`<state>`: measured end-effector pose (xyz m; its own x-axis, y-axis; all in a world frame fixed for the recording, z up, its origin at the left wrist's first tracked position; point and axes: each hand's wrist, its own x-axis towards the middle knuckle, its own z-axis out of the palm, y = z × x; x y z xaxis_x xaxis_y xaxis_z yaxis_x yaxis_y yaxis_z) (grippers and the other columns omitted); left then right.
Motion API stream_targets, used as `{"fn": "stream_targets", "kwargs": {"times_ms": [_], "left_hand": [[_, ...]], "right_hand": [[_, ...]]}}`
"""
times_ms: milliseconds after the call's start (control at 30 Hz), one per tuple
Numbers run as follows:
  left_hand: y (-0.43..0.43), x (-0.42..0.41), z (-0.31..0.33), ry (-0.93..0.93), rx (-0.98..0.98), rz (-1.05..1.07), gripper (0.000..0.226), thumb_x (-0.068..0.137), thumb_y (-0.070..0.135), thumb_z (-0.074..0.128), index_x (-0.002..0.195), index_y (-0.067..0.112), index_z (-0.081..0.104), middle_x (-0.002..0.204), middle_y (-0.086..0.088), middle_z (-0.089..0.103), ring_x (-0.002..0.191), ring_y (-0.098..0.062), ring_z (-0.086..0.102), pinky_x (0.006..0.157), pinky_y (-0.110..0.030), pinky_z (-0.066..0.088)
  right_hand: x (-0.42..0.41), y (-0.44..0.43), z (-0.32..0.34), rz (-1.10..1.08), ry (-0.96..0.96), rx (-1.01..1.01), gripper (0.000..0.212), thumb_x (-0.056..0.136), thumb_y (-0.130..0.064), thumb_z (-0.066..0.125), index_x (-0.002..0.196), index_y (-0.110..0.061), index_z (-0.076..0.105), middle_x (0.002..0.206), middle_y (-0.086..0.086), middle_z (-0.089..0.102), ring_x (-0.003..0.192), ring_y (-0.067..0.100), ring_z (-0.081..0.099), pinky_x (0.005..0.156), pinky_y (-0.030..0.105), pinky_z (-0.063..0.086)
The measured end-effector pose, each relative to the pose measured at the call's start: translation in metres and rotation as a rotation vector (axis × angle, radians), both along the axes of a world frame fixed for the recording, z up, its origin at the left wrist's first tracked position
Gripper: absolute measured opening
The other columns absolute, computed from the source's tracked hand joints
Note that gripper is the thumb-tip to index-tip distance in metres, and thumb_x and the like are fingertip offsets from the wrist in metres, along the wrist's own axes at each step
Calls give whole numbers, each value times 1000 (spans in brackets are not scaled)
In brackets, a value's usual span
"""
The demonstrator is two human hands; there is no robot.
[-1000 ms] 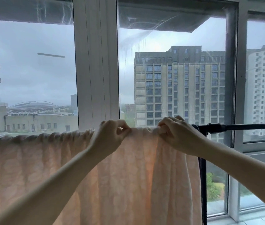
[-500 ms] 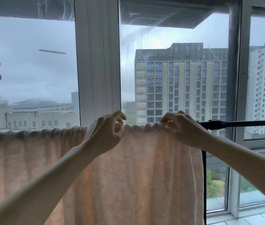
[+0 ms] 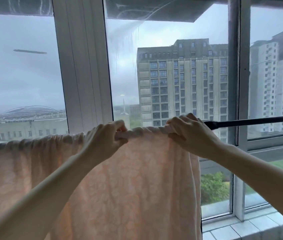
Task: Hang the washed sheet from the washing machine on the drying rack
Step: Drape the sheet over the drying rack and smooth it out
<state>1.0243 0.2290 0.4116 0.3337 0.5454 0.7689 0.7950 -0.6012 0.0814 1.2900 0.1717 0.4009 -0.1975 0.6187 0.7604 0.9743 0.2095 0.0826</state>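
Sheet (image 3: 123, 184): pale peach, faintly patterned, draped over the top bar of the rack (image 3: 251, 122) and hanging down in front of the window (image 3: 83, 66). Its top edge runs gathered along the bar from the left edge of view to just short of the bar's bare black right stretch, which ends in a small knob.

The left hand (image 3: 105, 138) is closed on the bunched top edge, thumb under and fingers over the fold. The right hand (image 3: 189, 134) is also clamped on the top edge, at the sheet's right end where the cloth gives way to bare bar, thumb pressed against the front of the cloth.

Against half a second ago, the hands are further apart and the cloth between them lies flatter, with fewer pleats. The left fingers, which were lifted then, are now curled down onto the fold. More of the bar's right end shows now, including its tip.

Below right, a tiled sill (image 3: 251, 227) runs along the foot of the window.
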Motion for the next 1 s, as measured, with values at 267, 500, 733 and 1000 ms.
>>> {"fn": "stream_targets", "kwargs": {"times_ms": [267,500,733,1000], "left_hand": [[-26,43,-6,-3,-8,-20,25,82,36,59,107,34,59,99,16,68,80,-9,62,67,-24,36],[-34,99,0,-100,-71,-75,29,93,41,52,111,25,67,106,7,70,89,-10,64,81,-31,52],[-36,106,-1,-247,-93,-78,13,89,22,65,89,14,74,83,3,70,81,-13,64,81,-38,52],[-34,110,-8,-353,44,-57,12,88,12,62,80,20,64,78,9,62,74,-6,59,69,-27,48]], "right_hand": [[35,-11,11,215,120,-37,35,93,-43,51,115,-19,64,108,-6,66,100,11,54,86,30,46],[69,-7,14,245,44,-47,24,94,-26,55,116,-21,61,114,-5,64,107,16,51,90,29,45],[67,-8,17,321,-21,-142,33,97,-42,46,127,-32,51,112,0,66,91,19,62,76,41,55],[45,0,20,330,37,-37,27,99,-35,45,101,-16,65,99,-6,64,79,16,62,69,38,54]]}}
